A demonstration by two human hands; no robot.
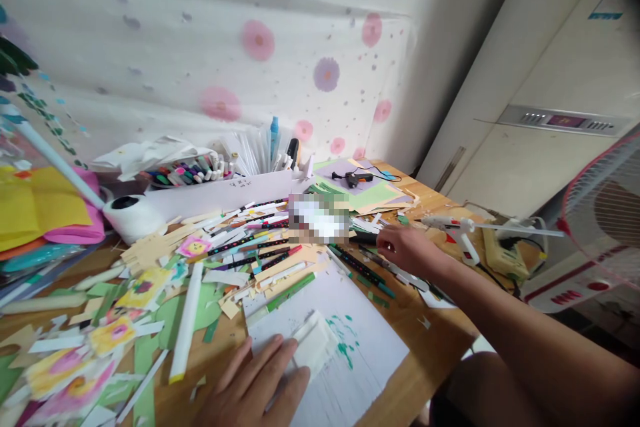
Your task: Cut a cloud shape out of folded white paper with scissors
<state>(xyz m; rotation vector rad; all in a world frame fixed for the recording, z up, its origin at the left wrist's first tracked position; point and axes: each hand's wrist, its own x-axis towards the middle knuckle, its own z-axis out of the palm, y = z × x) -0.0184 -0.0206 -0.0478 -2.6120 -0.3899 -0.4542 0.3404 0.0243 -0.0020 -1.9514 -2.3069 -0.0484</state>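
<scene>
My left hand [257, 383] lies flat, fingers apart, on a pale lavender sheet [360, 373] near the table's front edge. Its fingertips touch a small folded white paper piece [313, 343] beside green paint smears [345, 340]. My right hand [407, 247] reaches across the wooden table [425, 327] to a scatter of marker pens [360, 263]. Its fingers curl over something dark there; what they grip is hidden.
Paper scraps and flower cut-outs [115, 320] cover the table's left. A white box of markers [215, 190] and a tape roll [133, 213] stand at the back. A glue gun [453, 227] and power strip [505, 257] lie right. A fan [605, 213] stands beyond the table edge.
</scene>
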